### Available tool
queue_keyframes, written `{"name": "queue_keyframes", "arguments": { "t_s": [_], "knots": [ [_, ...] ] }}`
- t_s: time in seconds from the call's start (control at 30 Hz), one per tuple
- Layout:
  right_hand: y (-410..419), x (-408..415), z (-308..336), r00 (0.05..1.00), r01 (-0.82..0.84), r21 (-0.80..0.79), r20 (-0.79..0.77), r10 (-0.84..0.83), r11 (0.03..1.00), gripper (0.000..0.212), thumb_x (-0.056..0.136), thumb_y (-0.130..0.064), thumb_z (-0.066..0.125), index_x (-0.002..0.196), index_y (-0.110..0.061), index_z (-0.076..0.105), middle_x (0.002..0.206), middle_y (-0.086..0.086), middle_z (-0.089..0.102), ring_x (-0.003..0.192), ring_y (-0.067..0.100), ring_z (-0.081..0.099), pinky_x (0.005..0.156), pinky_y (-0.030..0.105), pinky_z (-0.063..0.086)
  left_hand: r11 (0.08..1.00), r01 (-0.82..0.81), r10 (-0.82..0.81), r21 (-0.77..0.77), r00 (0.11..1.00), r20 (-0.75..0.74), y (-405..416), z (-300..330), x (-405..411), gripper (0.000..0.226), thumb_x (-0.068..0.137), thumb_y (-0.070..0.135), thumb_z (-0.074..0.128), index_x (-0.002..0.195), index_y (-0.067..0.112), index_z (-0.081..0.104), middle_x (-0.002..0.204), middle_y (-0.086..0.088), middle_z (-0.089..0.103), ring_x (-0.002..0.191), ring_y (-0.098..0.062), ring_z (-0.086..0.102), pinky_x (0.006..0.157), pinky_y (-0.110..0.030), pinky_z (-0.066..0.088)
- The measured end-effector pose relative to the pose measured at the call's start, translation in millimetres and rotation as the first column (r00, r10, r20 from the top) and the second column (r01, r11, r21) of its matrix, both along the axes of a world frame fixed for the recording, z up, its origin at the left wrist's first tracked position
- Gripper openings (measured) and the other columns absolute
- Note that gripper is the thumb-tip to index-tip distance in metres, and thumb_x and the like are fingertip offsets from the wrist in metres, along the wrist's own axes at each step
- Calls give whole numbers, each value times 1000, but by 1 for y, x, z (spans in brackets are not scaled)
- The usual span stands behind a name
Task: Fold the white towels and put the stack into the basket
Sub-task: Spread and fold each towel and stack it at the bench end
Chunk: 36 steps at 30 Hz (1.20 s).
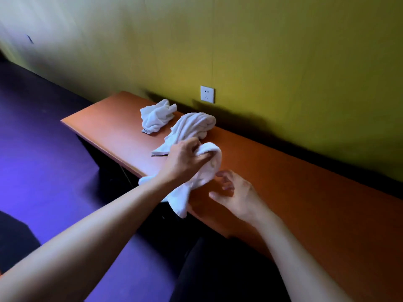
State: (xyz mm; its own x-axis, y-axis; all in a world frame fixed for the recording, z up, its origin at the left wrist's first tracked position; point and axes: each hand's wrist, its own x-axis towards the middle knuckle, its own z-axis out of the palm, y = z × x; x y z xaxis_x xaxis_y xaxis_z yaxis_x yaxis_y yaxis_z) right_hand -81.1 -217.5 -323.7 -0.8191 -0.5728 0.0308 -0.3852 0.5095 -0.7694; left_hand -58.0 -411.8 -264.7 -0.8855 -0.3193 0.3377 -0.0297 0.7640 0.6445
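A long orange-brown bench [305,188] runs from about ten o'clock down toward four o'clock, its far edge set against a yellow-green wall [283,51]. On that wall, at roughly twelve o'clock just above the bench, sits a white wall socket [207,94]. The floor [43,149] at nine o'clock is dark and lit purple-blue. A blurred pale stretch of wall [32,22] fills the eleven o'clock corner.
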Motion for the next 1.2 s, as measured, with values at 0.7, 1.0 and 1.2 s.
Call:
{"name": "queue_keyframes", "arguments": {
  "t_s": [0.7, 1.0, 1.2],
  "knots": [
    [186, 0, 125, 695, 623, -595, 124, -708, 508, 5, 97, -13, 56, 98, -10, 60, 83, 1, 62, 71, 13, 54, 62, 23, 41, 788, 510, -524, -344, 850, 57, 157, 154, -1, 45, 79, 26, 80, 116, 18, 56, 79, 2, 60, 71, -29, 55, 55, -26, 27],
    [231, 24, 177, 720, 442, -194, -506, -475, 876, 36, 83, -7, 66, 114, -9, 49, 108, 7, 50, 98, 32, 56, 76, 30, 39, 845, 278, -383, -457, 911, -154, 169, 195, 2, 10, 88, 35, 66, 92, 26, 66, 80, -8, 69, 77, -37, 61, 62, -36, 46],
    [295, 36, 195, 534, 728, 29, -651, -539, 685, 22, 90, -7, 55, 109, -16, 55, 108, 11, 60, 97, 39, 61, 70, 40, 45, 822, 217, -381, -527, 897, -224, 159, 217, 6, 19, 83, 24, 71, 101, 26, 64, 83, -9, 69, 75, -37, 62, 62, -34, 44]
  ]
}}
